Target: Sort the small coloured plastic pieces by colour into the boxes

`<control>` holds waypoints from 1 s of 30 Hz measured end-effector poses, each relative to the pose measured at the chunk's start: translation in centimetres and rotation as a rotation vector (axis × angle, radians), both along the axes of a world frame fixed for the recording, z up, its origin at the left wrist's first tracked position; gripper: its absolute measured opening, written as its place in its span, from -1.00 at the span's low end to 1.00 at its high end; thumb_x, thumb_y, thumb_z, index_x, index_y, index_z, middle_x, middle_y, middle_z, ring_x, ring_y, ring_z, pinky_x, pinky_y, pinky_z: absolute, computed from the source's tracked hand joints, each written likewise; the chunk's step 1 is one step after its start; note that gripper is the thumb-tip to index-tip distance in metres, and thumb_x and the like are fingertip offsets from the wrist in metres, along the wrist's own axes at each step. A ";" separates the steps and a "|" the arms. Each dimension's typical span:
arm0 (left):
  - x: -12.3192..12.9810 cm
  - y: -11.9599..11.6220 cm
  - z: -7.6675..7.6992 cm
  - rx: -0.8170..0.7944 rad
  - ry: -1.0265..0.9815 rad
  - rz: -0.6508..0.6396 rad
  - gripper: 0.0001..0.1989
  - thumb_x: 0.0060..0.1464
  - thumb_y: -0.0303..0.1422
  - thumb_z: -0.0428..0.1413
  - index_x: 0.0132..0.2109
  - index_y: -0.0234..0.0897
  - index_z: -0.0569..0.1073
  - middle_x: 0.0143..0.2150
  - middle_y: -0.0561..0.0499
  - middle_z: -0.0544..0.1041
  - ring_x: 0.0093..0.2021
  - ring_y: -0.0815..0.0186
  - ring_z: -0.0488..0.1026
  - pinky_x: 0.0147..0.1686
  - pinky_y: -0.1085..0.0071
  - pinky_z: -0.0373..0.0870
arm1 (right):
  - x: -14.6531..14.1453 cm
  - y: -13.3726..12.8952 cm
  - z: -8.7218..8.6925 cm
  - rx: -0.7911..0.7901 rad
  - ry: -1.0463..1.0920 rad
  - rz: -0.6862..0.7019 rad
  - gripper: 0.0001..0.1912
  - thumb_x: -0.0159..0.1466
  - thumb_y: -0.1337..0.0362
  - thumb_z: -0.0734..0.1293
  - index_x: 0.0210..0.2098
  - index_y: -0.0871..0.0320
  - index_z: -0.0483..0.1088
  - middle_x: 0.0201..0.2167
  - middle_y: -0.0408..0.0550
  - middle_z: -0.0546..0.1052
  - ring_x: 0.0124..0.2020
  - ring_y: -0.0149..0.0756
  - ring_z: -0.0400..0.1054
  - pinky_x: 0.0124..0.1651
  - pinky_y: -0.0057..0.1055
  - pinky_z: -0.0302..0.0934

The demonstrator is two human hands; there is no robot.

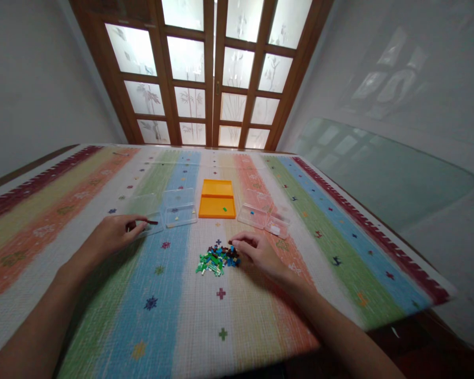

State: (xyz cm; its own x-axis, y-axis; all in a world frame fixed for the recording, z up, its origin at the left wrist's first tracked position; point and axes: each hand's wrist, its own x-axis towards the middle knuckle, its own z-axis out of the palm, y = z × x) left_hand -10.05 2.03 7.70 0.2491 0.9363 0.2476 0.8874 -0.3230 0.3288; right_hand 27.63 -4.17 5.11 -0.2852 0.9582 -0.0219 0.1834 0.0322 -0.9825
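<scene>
My left hand [120, 231] pinches a small dark brown toy brick [152, 222] above the leftmost clear plastic box [158, 229]. A heap of tiny toy bricks [217, 259], green, blue, brown and pale, lies on the cloth in front of me. At the heap's right edge is my right hand [256, 251], thumb and fingertips closed together on a small dark brick [230, 242]. Just beyond the heap stands an open orange box [217, 197] with a green brick [225, 209] inside.
Another clear box [181, 223] with a few pale pieces stands left of the orange one. To the right are a clear box [249, 220] holding a blue piece [252, 213] and a smaller one [283, 231] with a white piece. A striped tablecloth [150, 337] covers the table.
</scene>
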 end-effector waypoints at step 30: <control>13.7 -7.6 -3.8 0.539 -0.135 -0.667 -0.83 0.43 -0.32 -0.03 -0.08 -0.29 0.42 -0.41 0.07 0.57 -0.54 0.41 0.48 -0.58 0.46 0.32 | -0.7 -0.9 -0.2 -0.044 -0.078 0.323 -0.68 0.25 0.04 0.41 -0.32 0.20 0.58 -0.61 -0.26 0.26 -0.56 -0.48 0.03 -0.47 -0.46 -0.09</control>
